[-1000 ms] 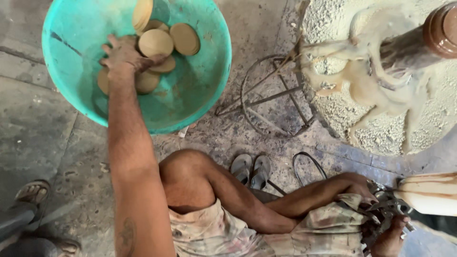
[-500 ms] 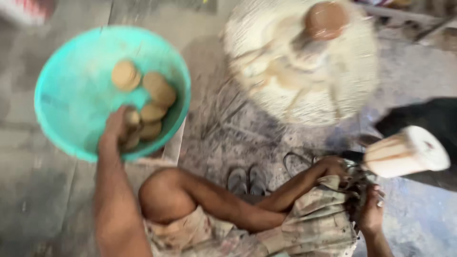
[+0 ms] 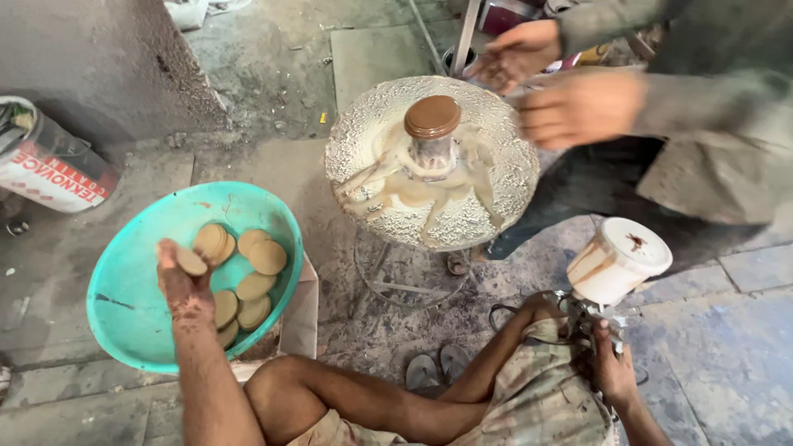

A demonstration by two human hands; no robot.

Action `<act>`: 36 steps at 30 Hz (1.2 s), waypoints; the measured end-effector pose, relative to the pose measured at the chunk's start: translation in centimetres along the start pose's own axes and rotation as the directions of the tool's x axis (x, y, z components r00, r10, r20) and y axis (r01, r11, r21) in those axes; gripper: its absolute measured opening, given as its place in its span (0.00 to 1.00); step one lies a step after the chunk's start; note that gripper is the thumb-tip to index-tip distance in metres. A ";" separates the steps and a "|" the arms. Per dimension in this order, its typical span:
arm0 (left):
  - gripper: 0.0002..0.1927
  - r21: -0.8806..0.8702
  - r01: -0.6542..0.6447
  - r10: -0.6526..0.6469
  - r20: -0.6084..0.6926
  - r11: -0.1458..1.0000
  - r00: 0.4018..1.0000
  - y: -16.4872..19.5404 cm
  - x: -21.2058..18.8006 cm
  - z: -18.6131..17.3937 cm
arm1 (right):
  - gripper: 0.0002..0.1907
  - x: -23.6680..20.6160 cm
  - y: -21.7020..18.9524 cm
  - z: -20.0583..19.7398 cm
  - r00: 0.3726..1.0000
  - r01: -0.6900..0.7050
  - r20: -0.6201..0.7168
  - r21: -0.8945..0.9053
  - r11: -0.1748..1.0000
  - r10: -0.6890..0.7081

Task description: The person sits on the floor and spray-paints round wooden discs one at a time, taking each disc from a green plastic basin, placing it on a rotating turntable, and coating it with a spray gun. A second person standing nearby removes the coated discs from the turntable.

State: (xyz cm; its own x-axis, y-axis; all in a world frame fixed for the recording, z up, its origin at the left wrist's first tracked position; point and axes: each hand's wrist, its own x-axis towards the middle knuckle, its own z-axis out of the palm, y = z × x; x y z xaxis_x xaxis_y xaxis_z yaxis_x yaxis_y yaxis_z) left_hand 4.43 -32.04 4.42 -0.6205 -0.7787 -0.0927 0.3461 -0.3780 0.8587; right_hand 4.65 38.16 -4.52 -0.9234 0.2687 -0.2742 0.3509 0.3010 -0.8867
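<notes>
We look down from our own head at a dusty concrete floor where we sit with one bare knee [image 3: 285,388] drawn up. Our left hand [image 3: 183,285] reaches into a turquoise plastic basin [image 3: 124,322] on the floor to our left, and its fingers are closed around one flat tan disc [image 3: 192,262], lifted just above the rest. The disc is held tilted, its broad face turned up and toward the far rim of the basin; being round, it has no long axis that we can tell. A loose pile of similar discs [image 3: 244,277] lies in the basin beside and under the hand.

Our right hand [image 3: 611,367] is wrapped tightly around the grip of a spray gun [image 3: 615,268], whose cream-coloured paint cup stands upright, lid up, leaning slightly toward the right.

Straight ahead, between us and another person, stands a round turntable [image 3: 496,177] on a wire stand, crusted with pale dried paint. At its centre a brown-capped piece [image 3: 432,124] stands upright. The other person's two hands [image 3: 549,83] hover over the far right edge of the turntable, blurred. A pair of sandals [image 3: 438,367] lies by our shin, and a white bucket [image 3: 45,161] stands at far left.
</notes>
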 end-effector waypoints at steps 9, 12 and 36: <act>0.30 -0.463 0.256 -0.172 0.216 0.849 0.961 -2.5 -3.3 8.6 | 0.36 0.1 0.8 -0.3 0.981 0.186 -0.032 -0.143 0.972 -0.193; 0.28 -0.461 0.290 -0.210 0.219 0.838 0.953 -6.2 -5.4 10.4 | 0.36 0.0 0.8 -0.6 0.988 0.146 -0.043 -0.088 0.985 -0.150; 0.46 -0.099 0.042 0.028 0.614 0.994 0.789 -7.7 -9.7 27.4 | 0.44 0.1 0.1 -1.0 0.996 0.065 -0.056 -0.149 0.987 -0.074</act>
State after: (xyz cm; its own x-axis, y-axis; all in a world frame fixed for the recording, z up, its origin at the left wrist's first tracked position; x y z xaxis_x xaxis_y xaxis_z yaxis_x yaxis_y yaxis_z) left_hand -11.54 -7.82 12.51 -0.9118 -0.3176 0.2603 0.3879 -0.4580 0.7998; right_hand 4.79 39.12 -4.29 -0.9368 0.2960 -0.1864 0.3091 0.4512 -0.8372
